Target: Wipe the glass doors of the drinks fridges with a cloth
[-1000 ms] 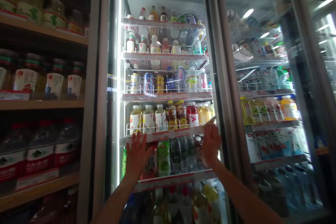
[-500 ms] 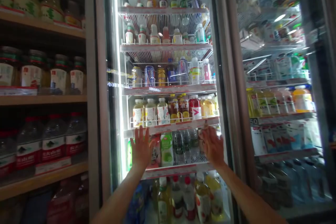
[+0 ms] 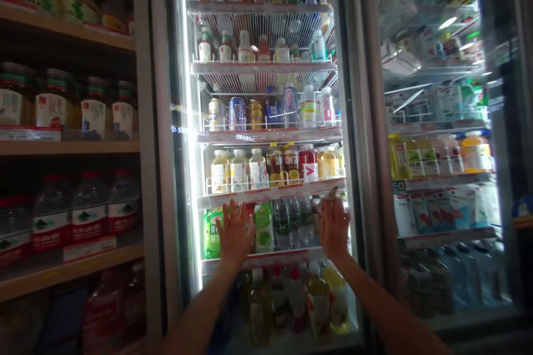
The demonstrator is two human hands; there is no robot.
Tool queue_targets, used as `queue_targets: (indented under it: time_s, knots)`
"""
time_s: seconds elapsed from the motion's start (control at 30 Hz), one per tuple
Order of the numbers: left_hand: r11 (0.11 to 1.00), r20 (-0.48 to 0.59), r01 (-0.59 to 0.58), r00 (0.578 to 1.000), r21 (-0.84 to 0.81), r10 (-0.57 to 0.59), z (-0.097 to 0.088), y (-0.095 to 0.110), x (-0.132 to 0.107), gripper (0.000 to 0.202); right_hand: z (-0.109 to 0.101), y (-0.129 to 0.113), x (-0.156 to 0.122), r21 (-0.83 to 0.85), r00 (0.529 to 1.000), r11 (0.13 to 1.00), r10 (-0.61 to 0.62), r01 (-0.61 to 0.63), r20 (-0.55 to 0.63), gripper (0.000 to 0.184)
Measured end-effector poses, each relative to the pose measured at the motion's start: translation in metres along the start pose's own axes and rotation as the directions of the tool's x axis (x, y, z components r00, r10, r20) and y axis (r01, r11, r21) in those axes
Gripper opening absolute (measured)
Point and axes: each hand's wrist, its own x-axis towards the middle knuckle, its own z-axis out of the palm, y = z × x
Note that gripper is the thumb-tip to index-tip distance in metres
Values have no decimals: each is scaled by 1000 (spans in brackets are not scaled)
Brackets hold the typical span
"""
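Observation:
My left hand [image 3: 236, 236] is raised in front of the lit drinks fridge, palm away from me, fingers spread, holding nothing. Behind it stand a green carton [image 3: 213, 233] and a green-labelled bottle [image 3: 264, 227]. To the right, my right hand [image 3: 334, 227] is held up at about the same height, fingers stretched upward and slightly blurred. A small brownish shape shows above its fingertips; I cannot make out what it is. Between the hands, clear water bottles [image 3: 283, 224] stand on the shelf. Whether either hand touches the glass cannot be seen.
Fridge shelves hold bottled teas [image 3: 219, 172], a red-drink bottle [image 3: 308, 163] and cans [image 3: 237, 113]. A second glass-fronted fridge [image 3: 445, 177] stands right. At left, a wooden shelf [image 3: 70, 147] carries jars and large red-capped water bottles [image 3: 89, 208]. A metal door frame [image 3: 370, 122] separates the fridges.
My left hand has shifted a little to the right, its fingers still spread. The right hand has turned slightly, its fingers pointing more upward. The shelves sit a little higher in view.

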Motion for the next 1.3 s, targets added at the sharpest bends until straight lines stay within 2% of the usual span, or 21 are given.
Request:
queue_targets:
  time_s: [0.07,0.1,0.17,0.27,0.3,0.37,0.47,0.5,0.57,0.63,0.67,0.73,0.8,0.9,0.97,1.03,1.1,1.17,1.23,1.27,1.3]
  knots:
    - [1000,17,-7,1000,4,7,-2,-2,0,55,-1,3,1,40,986,987,-157,155,54,43]
    - [1000,22,-10,1000,8,10,-3,-3,1,55,-1,6,2,35,985,986,-164,162,55,43]
    - [1000,23,-15,1000,17,15,-4,-4,1,55,-1,11,2,-12,1000,1000,-23,23,-5,44]
    - [999,7,-24,1000,35,23,-1,-4,-1,55,3,2,-9,-39,975,980,188,-194,-116,50]
    - [999,-5,-24,1000,40,24,1,-3,-1,54,5,-5,-16,-26,978,984,170,-174,-118,52]
    - [999,-30,-26,999,46,27,5,-4,-3,53,8,-16,-31,26,998,1000,-1,2,-71,57]
    - [998,-74,-36,996,50,40,12,-9,-7,50,9,-11,-44,98,970,966,-242,241,2,63]
    - [998,-93,-50,994,48,54,14,-10,-9,50,10,-6,-45,85,976,972,-219,219,-10,63]
    - [995,-146,-94,984,36,99,19,-9,-16,51,11,-1,-44,41,996,999,-26,30,-84,61]
    - [976,-187,-216,959,-4,211,22,4,-23,51,14,-13,-45,69,984,991,121,-113,-128,61]
    - [950,-195,-310,935,-41,297,24,14,-26,51,16,-25,-47,109,987,989,115,-104,-108,61]
    - [845,-185,-511,856,-158,483,27,42,-32,52,18,-50,-54,200,999,979,-30,35,-32,62]
    - [730,-156,-614,786,-299,598,32,71,-34,55,16,-61,-60,273,979,943,-203,190,21,61]
    - [720,-117,-555,818,-415,563,42,101,-35,60,4,-32,-57,335,941,893,-335,300,51,60]
    - [766,-125,-501,859,-403,497,53,116,-38,62,-5,2,-45,311,953,911,-299,271,47,59]
    - [794,-164,-497,867,-350,470,66,133,-41,61,-9,28,-29,245,974,945,-225,216,11,59]
    - [778,-222,-566,824,-273,521,78,151,-42,54,-6,39,-14,193,978,959,-208,207,-19,59]
    - [703,-278,-686,723,-186,632,85,159,-36,44,2,40,-4,166,974,960,-221,225,-44,60]
    - [629,-291,-769,632,-118,718,83,147,-24,39,9,40,-2,162,968,954,-245,251,-54,61]
    - [634,-289,-767,632,-99,719,77,133,-17,40,11,41,-2,170,963,948,-263,269,-55,61]
    - [673,-291,-735,664,-86,688,69,115,-9,42,12,42,-3,185,958,940,-281,285,-52,60]
